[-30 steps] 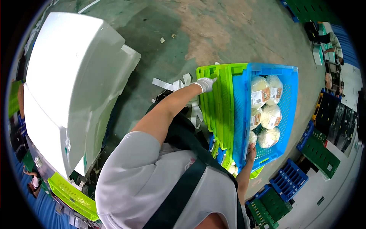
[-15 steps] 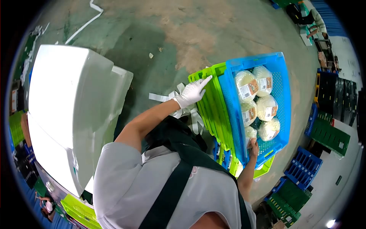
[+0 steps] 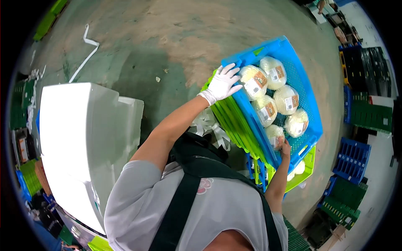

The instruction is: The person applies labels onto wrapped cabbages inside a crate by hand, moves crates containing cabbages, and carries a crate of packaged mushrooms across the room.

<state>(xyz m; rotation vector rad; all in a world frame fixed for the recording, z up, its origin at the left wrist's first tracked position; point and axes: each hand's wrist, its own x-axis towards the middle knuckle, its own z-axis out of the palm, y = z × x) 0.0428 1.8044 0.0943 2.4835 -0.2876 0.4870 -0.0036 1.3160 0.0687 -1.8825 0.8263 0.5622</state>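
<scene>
It looks like a packing place or a storeroom. I see a bare, stained floor (image 3: 180, 50) past the gloved hand (image 3: 220, 85), green crates (image 3: 240, 125) stacked just beside it, and pallets (image 3: 351, 161) over by the wall (image 3: 379, 167), beyond the bare hand (image 3: 285, 149).

Shirt: light grey (image 3: 144, 198), with short sleeves and a scooped neckline.
Apron: dark green (image 3: 201, 146), with two wide straps over the chest.
Chest marking: small pink flower (image 3: 204, 186) beside a strap.
Left hand (image 3: 222, 85): thin white glove to the wrist.
Right hand (image 3: 285, 148): bare.
</scene>
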